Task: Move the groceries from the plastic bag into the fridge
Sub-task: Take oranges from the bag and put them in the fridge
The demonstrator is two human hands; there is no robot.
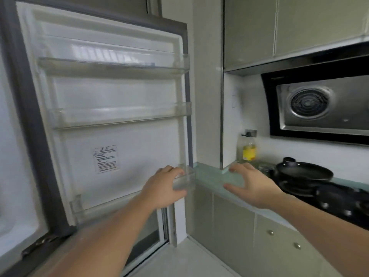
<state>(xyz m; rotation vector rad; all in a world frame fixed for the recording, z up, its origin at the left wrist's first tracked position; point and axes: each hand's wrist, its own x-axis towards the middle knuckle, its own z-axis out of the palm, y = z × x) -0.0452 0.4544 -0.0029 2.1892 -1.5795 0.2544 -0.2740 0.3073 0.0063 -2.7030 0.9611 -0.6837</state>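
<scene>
The fridge door [111, 108] stands wide open and fills the left of the view, its white inner side facing me with three clear door shelves that hold nothing. My left hand [165, 186] grips the right end of the lowest door shelf [184, 180] at the door's outer edge. My right hand [249, 184] hovers with spread, relaxed fingers over the pale green counter [209, 176], holding nothing. No plastic bag or groceries are in view. The fridge's inside is out of frame to the left.
A oil bottle [247, 148] stands in the counter's back corner. A black pan [305, 171] sits on the black gas hob [343, 198], under a range hood [323, 104]. Grey-green cabinets [239, 232] run below the counter, and the floor [189, 260] lies between them and the door.
</scene>
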